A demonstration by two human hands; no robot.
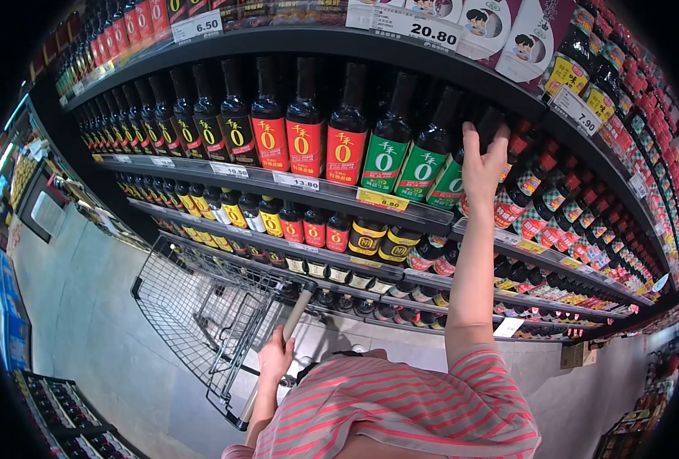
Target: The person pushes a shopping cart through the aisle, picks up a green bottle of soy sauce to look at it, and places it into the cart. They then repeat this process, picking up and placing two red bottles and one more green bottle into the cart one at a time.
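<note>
My right hand (483,164) is raised to the upper shelf and its fingers are wrapped round a dark sauce bottle (493,122), just right of the green-labelled bottles (421,164). Only that bottle's neck and shoulder show above my fingers. My left hand (276,356) is down low, closed on the grey handle bar (299,310) of a wire shopping cart (194,306). The cart basket looks empty. My striped pink shirt fills the bottom of the view.
Long shelves hold rows of dark bottles with red labels (306,145), yellow labels and small jars below (366,239). Yellow and white price tags (382,200) run along the shelf edges. A grey aisle floor (87,306) extends to the left, with another rack at lower left.
</note>
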